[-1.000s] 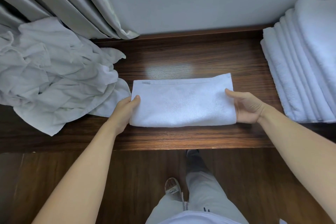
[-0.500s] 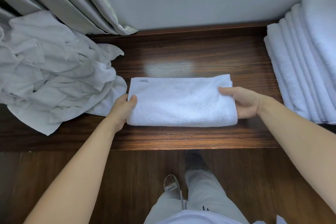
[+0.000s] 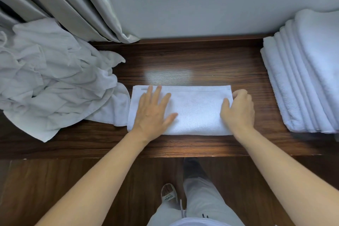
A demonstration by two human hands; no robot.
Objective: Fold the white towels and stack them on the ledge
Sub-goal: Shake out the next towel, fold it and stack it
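A folded white towel (image 3: pixel 196 108) lies flat as a long rectangle on the dark wooden ledge (image 3: pixel 192 64). My left hand (image 3: pixel 154 112) presses flat on its left half, fingers straight and spread. My right hand (image 3: pixel 238 110) is at its right end, thumb on top and fingers curled over the edge, gripping that end. A heap of unfolded white towels (image 3: pixel 45 79) sits on the ledge to the left. A stack of several folded white towels (image 3: pixel 302 82) stands on the right.
Grey curtains (image 3: pixel 69 2) hang at the back left, and a pale wall (image 3: pixel 201 5) runs behind the ledge. Below the ledge's front edge are the wooden floor (image 3: pixel 55 189), my legs and a sandalled foot (image 3: pixel 168 194).
My left hand let go of the towel's left edge and moved onto its top, lying flat. My right hand turned over onto the right end. The towel itself stayed in place.
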